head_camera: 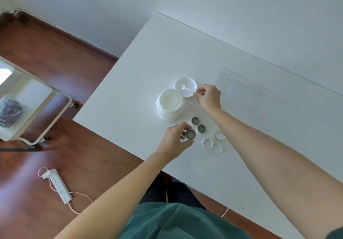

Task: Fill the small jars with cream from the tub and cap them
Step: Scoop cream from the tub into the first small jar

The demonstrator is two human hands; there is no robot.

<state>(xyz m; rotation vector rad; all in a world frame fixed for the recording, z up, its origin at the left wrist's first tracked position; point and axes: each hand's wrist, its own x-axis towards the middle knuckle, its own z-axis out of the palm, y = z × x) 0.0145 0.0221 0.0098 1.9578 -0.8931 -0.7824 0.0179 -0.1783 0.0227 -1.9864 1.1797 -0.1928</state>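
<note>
Beside tub (170,105), upturned lid (185,86), clear organizer (241,88), caps (207,143)

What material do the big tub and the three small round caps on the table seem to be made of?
Tub: probably white plastic with a smooth, slightly glossy wall; its rim looks scuffed. Caps: flat white discs with a matte look, likely plastic as well, though they are too small to tell for sure.
</note>
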